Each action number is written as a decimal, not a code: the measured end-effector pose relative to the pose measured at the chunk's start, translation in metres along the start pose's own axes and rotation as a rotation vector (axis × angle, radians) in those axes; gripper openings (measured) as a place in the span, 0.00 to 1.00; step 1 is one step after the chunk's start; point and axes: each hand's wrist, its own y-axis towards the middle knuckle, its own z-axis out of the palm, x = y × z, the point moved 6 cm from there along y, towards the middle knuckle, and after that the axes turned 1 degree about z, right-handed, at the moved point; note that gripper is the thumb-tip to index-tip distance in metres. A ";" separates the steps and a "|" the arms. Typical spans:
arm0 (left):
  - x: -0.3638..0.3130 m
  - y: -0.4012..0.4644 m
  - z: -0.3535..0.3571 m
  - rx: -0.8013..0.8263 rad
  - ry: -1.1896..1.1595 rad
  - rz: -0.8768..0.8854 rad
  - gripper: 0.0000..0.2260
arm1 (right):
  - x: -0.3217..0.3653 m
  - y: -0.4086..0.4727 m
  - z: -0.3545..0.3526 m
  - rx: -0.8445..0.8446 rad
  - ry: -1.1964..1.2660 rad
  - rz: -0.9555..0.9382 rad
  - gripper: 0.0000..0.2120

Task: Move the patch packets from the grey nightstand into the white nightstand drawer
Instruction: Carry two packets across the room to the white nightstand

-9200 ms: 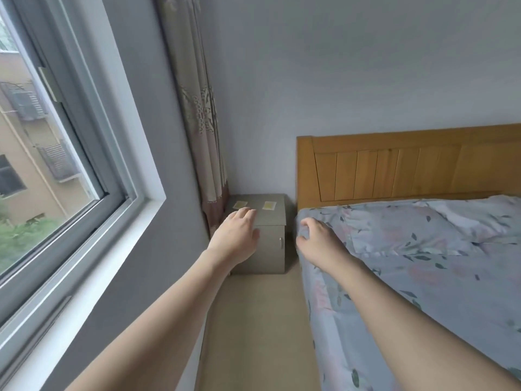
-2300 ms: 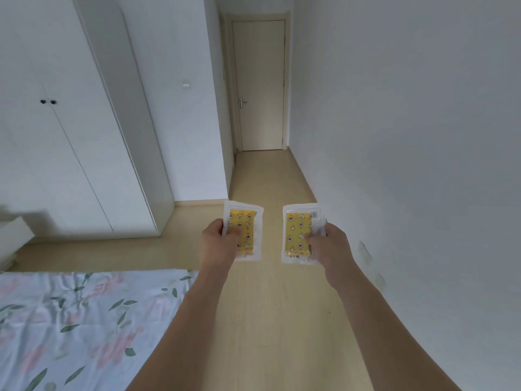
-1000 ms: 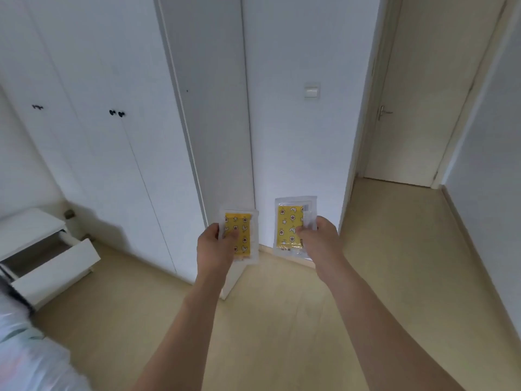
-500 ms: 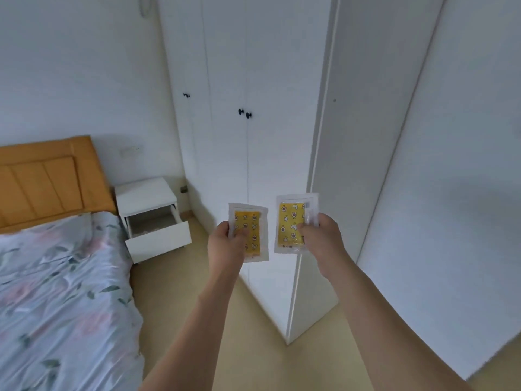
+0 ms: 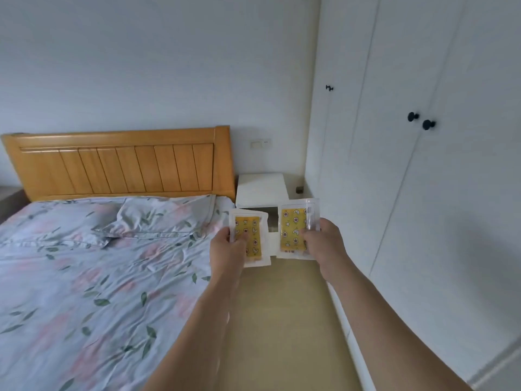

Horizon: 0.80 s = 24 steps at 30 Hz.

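Both patch packets are off the grey nightstand and in the air: the left hand [image 5: 227, 251] pinches the left packet [image 5: 251, 238], and the right hand [image 5: 324, 244] pinches the right packet [image 5: 296, 228]. Half a second ago the white nightstand [image 5: 260, 189] stood off to the left; now it sits straight ahead, its open drawer [image 5: 272, 218] mostly hidden behind the packets, so the drop-in remains.

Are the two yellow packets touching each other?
Apart. The head view shows the left packet and right packet with a gap between them.

Head view (forward, downward), near hands [image 5: 270, 246]
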 end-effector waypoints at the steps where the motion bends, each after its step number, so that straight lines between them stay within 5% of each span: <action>1: -0.002 0.020 0.005 -0.019 0.012 -0.005 0.06 | 0.003 0.023 0.008 0.017 -0.008 0.002 0.05; 13: 0.015 0.260 0.013 -0.225 0.063 -0.080 0.06 | 0.023 0.269 0.155 0.197 -0.118 0.055 0.03; 24: 0.065 0.573 0.072 -0.142 0.002 -0.189 0.10 | 0.022 0.528 0.282 0.117 -0.232 0.169 0.06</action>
